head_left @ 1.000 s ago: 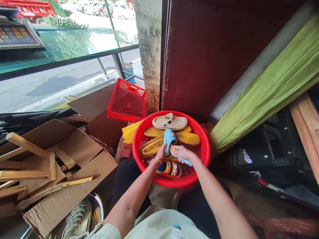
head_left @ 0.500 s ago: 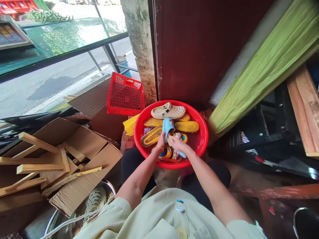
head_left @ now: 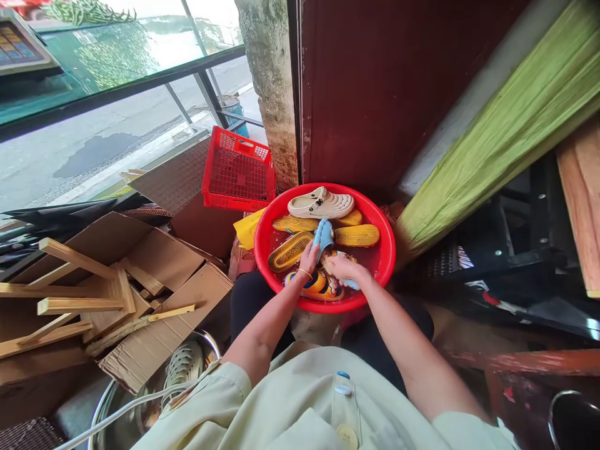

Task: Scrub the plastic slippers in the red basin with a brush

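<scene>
**One blue shoe in my hands, more shoes in the tub**

Nearest to me is my pale green shirt (head_left: 300,400). Past it, my left hand (head_left: 308,258) has its fingers bent round a light blue shoe (head_left: 324,237), pinching its side. My right hand (head_left: 341,267) is curled shut round a light blue handle (head_left: 351,284). I think it is a brush, but my hand hides the end that does the work. Both hands are over the big red tub (head_left: 390,250), and the blue shoe is tipped up inside it.

A yellow shoe (head_left: 323,286) with pictures on it lies at my side of the tub. Farther in, yellow soles (head_left: 357,235) face up, and a cream clog (head_left: 328,205) sits on top at the back. There is some water in there too.

I would say the job is partway along. The blue shoe is being worked on, and the others lie in the tub. I can't tell which ones are done and which are left. A pale clog (head_left: 185,364) sits in a metal pan (head_left: 96,415) to my left, and I can't tell if it is finished.

Farther off are a red crate (head_left: 239,203) and the gray road (head_left: 42,169).
</scene>
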`<state>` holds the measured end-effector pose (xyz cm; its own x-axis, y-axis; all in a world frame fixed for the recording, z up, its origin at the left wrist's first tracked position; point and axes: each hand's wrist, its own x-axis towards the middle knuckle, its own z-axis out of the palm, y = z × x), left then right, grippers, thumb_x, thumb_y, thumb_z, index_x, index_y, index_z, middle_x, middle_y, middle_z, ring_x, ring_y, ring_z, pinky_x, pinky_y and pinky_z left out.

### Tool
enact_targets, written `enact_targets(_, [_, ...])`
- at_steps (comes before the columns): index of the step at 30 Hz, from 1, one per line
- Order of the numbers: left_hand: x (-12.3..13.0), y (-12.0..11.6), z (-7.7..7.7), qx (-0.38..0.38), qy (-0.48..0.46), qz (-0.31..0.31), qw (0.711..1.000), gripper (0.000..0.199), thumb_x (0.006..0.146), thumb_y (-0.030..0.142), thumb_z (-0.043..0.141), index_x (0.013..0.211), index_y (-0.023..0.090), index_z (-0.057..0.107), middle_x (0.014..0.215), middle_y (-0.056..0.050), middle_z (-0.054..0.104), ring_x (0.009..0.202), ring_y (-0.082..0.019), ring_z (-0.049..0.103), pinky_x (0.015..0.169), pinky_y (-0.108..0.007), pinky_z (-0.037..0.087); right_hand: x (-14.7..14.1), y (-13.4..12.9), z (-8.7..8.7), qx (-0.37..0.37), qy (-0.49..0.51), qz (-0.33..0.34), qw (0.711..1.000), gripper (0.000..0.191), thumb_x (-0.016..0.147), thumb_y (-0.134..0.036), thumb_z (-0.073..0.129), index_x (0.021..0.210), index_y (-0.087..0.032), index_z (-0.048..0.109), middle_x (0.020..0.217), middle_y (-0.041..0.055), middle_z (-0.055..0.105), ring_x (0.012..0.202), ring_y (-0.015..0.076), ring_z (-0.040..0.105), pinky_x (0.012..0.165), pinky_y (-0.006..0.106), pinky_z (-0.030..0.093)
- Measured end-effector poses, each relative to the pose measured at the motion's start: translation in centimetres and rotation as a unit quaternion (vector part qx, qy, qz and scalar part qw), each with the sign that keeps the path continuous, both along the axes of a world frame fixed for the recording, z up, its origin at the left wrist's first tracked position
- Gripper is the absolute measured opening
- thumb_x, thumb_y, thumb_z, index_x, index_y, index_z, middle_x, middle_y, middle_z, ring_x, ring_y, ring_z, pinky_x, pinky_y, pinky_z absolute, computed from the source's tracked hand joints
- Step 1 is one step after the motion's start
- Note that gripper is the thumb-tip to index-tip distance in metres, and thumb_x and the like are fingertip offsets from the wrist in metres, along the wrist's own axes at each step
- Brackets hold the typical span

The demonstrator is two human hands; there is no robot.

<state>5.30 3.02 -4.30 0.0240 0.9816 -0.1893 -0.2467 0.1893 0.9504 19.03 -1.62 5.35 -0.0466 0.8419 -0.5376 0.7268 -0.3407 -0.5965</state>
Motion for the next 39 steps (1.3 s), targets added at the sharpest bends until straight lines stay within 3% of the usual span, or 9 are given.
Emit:
enact_targets(3, [-0.4, 0.4, 0.1, -0.017, 0.005, 0.009, 1.0, 0.029, 0.083, 0.034, 0.077, 0.107, 0.018, 0.073, 0.126, -0.011, 0.072, 0.128, -0.027, 0.059, 0.116, -0.035, 0.039, 0.7, -3.3, 0.1, -0.021, 0.02, 0.048, 0.998, 0.035, 0.094, -0.014, 0.055, 0.125, -0.018, 0.072, 0.08, 0.0058, 0.076, 0.042, 0.011, 0.055, 0.048, 0.023, 0.046])
enact_targets(7, [-0.6, 0.3, 0.4, -0.027, -0.004, 0.022, 0.999, 0.026, 0.081, 0.035, 0.078, 0.098, 0.017, 0.073, 0.124, -0.013, 0.072, 0.126, -0.026, 0.059, 0.114, -0.035, 0.04, 2.4, -7.0, 1.2, -0.006, 0.037, 0.053, 0.998, 0.052, 0.096, -0.017, 0.054, 0.146, -0.023, 0.062, 0.097, 0.0057, 0.078, 0.042, 0.006, 0.052, 0.046, 0.019, 0.043])
enact_targets(11, [-1.0, -0.4, 1.0, -0.058, -0.091, -0.02, 0.994, 0.041, 0.074, 0.038, 0.08, 0.107, 0.016, 0.069, 0.104, -0.008, 0.073, 0.093, -0.021, 0.066, 0.087, -0.032, 0.053, 4.9, -10.0, 2.0, -0.003, 0.137, 0.014, 0.99, 0.059, 0.099, -0.032, 0.052, 0.158, -0.029, 0.05, 0.073, -0.0027, 0.069, 0.036, 0.0081, 0.051, 0.037, 0.019, 0.039])
enact_targets(14, [-1.8, -0.8, 2.0, -0.078, -0.176, -0.093, 0.977, 0.048, 0.068, 0.032, 0.079, 0.112, 0.016, 0.068, 0.095, -0.005, 0.072, 0.076, -0.016, 0.063, 0.071, -0.027, 0.052, 6.0, -11.4, 1.3, 0.044, 0.22, -0.062, 0.972, 0.066, 0.097, -0.04, 0.055, 0.16, -0.027, 0.046, 0.064, -0.0059, 0.061, 0.04, 0.0112, 0.054, 0.034, 0.019, 0.041])
enact_targets(19, [-2.5, 0.1, 4.4, -0.038, -0.14, -0.173, 0.974, 0.066, 0.061, 0.026, 0.071, 0.126, 0.016, 0.067, 0.104, -0.007, 0.073, 0.087, -0.02, 0.067, 0.072, -0.028, 0.052, 5.4, -11.3, -1.9, 0.14, 0.268, -0.24, 0.922, 0.077, 0.09, -0.05, 0.059, 0.16, -0.023, 0.041, 0.071, -0.0055, 0.064, 0.041, 0.0102, 0.053, 0.034, 0.019, 0.042])
enact_targets(23, [-2.4, 1.6, 6.0, 0.089, -0.008, -0.148, 0.985, 0.082, 0.057, 0.026, 0.074, 0.138, 0.016, 0.062, 0.128, -0.009, 0.069, 0.118, -0.03, 0.062, 0.1, -0.039, 0.05, 4.7, -10.5, -3.5, 0.15, 0.293, -0.31, 0.892, 0.084, 0.085, -0.057, 0.061, 0.158, -0.021, 0.042, 0.071, -0.0061, 0.063, 0.039, 0.0099, 0.051, 0.032, 0.02, 0.041])
enact_targets(28, [-2.0, 2.8, 6.6, 0.195, 0.113, -0.098, 0.969, 0.082, 0.055, 0.024, 0.074, 0.136, 0.015, 0.063, 0.14, -0.011, 0.062, 0.133, -0.036, 0.053, 0.116, -0.047, 0.038, 4.9, -10.1, -3.6, 0.138, 0.297, -0.317, 0.89, 0.082, 0.084, -0.054, 0.064, 0.156, -0.021, 0.045, 0.068, -0.0068, 0.061, 0.037, 0.0101, 0.052, 0.03, 0.021, 0.042])
enact_targets(36, [-1.1, 2.0, 7.1, 0.223, 0.158, -0.029, 0.962, 0.063, 0.058, 0.02, 0.065, 0.12, 0.017, 0.065, 0.11, -0.006, 0.069, 0.113, -0.029, 0.06, 0.103, -0.041, 0.047, 5.1, -10.1, -3.9, 0.145, 0.289, -0.299, 0.898, 0.071, 0.087, -0.053, 0.062, 0.15, -0.023, 0.051, 0.071, -0.0062, 0.061, 0.038, 0.0095, 0.053, 0.031, 0.019, 0.042])
enact_targets(39, [-1.0, 1.1, 7.6, 0.18, 0.14, -0.052, 0.972, 0.063, 0.056, 0.02, 0.067, 0.119, 0.018, 0.065, 0.108, -0.005, 0.069, 0.107, -0.027, 0.06, 0.095, -0.037, 0.048, 5.2, -10.2, -4.3, 0.147, 0.288, -0.302, 0.897, 0.072, 0.086, -0.056, 0.062, 0.149, -0.022, 0.051, 0.072, -0.0056, 0.061, 0.038, 0.0098, 0.053, 0.03, 0.02, 0.042])
